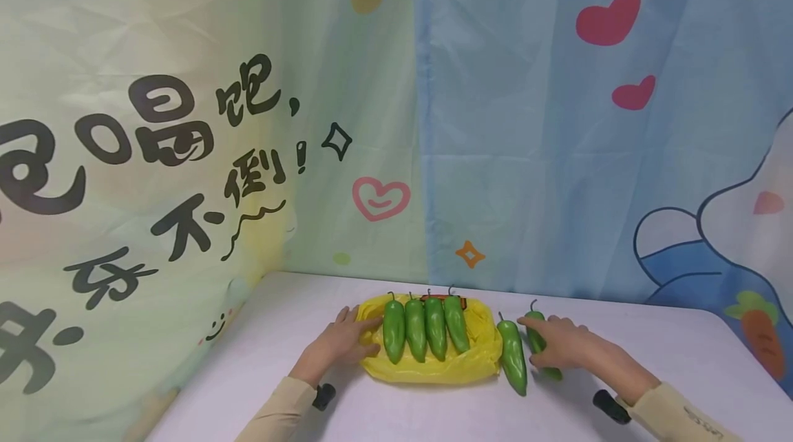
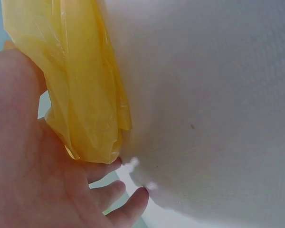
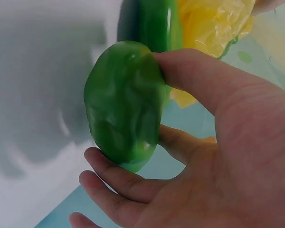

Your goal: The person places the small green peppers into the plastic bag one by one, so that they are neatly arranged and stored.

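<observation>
Several green chili peppers [image 1: 416, 332] lie side by side on a yellow plastic bag [image 1: 427, 373], stems toward the back. At the bag's left edge my left hand [image 1: 342, 339] rests with thumb and index finger spread over the plastic; the left wrist view has the bag's folds [image 2: 88, 95] against the hand, other fingers loosely extended. My right hand [image 1: 564, 342] holds a green pepper [image 3: 126, 104] between thumb and fingers, right of the bag. Another green pepper [image 1: 513, 358] lies between that hand and the bag, close to the bag's right side.
Everything lies on a white table [image 1: 446, 414]. Printed curtains [image 1: 495, 208] hang behind and to the left of it. A small red-edged patch [image 1: 463, 301] shows at the bag's back. Black wrist devices [image 1: 611, 406] sit under both forearms.
</observation>
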A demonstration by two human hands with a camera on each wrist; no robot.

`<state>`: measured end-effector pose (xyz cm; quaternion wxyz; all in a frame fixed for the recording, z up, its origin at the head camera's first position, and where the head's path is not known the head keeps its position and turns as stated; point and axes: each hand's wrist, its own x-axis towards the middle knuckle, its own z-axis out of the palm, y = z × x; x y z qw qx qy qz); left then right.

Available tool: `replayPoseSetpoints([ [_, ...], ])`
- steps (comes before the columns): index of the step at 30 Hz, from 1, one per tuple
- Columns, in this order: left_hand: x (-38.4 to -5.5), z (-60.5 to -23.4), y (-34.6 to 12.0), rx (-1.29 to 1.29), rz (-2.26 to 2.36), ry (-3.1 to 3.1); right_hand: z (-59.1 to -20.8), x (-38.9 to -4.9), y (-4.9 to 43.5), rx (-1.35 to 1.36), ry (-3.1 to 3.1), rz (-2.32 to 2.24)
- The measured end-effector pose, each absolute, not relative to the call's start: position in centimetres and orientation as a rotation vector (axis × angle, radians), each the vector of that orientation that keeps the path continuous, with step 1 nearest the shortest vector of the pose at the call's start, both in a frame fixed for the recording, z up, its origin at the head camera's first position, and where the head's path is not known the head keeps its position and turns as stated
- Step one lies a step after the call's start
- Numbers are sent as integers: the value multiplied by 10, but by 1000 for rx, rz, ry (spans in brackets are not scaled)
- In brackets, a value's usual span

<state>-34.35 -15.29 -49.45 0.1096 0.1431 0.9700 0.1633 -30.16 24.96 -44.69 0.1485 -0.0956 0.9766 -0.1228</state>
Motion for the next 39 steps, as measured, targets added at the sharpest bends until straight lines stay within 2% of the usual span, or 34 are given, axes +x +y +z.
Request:
replayPoseSetpoints([
  [22,-341,-492,-153,438,499,2854,-417,-304,233,-315,2836,-356],
  [39,-341,-493,-152,439,495,2854,-411,-309,209,-342,2823,-352],
])
